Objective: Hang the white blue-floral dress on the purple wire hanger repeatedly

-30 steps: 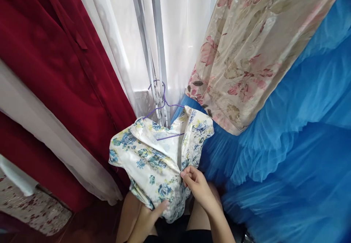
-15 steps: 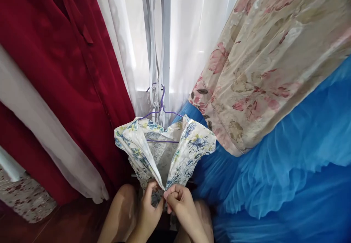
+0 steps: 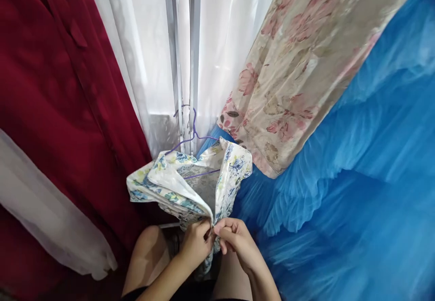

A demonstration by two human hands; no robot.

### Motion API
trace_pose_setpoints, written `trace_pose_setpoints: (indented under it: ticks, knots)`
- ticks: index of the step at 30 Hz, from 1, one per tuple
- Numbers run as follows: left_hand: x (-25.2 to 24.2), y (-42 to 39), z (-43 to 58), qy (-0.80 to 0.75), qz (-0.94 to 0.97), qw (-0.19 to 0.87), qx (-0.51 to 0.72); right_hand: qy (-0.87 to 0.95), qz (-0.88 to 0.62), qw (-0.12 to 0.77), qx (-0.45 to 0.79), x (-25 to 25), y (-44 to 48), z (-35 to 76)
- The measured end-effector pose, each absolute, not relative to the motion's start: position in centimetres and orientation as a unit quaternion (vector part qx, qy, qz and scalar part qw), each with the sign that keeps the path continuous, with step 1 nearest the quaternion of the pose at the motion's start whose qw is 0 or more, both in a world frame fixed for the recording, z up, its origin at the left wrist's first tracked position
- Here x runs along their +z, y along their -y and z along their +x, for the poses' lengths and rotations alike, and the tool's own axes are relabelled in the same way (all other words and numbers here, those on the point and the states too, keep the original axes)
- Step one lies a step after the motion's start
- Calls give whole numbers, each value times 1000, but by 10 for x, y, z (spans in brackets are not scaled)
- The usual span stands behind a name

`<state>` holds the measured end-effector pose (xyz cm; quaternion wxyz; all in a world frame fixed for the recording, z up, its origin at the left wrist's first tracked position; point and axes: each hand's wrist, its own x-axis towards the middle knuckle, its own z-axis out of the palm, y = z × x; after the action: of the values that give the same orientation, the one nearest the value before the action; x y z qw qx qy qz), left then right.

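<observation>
A white garment with blue and yellow flowers (image 3: 234,167) hangs on a purple wire hanger (image 3: 195,129), its front open in a V down to my fingers. My left hand (image 3: 199,242) is closed on the garment's left front edge at the bottom of the V. Right beside it, my right hand (image 3: 234,237) pinches the other edge, thumb against forefinger. The fingertips of both hands nearly meet there, and they hide the fastening between them. Below my hands the lower part of the garment hangs between my knees.
Red fabric (image 3: 68,88) and a white sheer cloth (image 3: 50,219) hang at the left. Behind the hanger are white curtains (image 3: 146,43) and a grey metal upright (image 3: 195,65). A beige floral cloth (image 3: 288,74) and blue tulle (image 3: 374,165) fill the right side.
Both hands have shifted slightly right and up in view with the garment's edges. The garment has turned and its left shoulder sticks out further. The camera view has shifted.
</observation>
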<state>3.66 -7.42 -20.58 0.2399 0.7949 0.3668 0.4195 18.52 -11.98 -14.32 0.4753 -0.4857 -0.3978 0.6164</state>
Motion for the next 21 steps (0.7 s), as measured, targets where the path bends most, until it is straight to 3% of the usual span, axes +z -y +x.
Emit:
trace_pose_setpoints:
  ticks: [5, 9, 16, 21]
  knots:
    - [-214, 63, 19, -323, 833, 167, 417, 368, -475, 589, 541, -106, 87, 150]
    - [-237, 64, 1, -364, 813, 141, 432, 392, -451, 626, 501, -62, 39, 128]
    - [-265, 68, -8, -391, 788, 209, 426, 373, -390, 712, 449, -22, -7, 109]
    - [-248, 72, -20, -390, 780, 241, 425, 413, -381, 685, 463, -35, -2, 119]
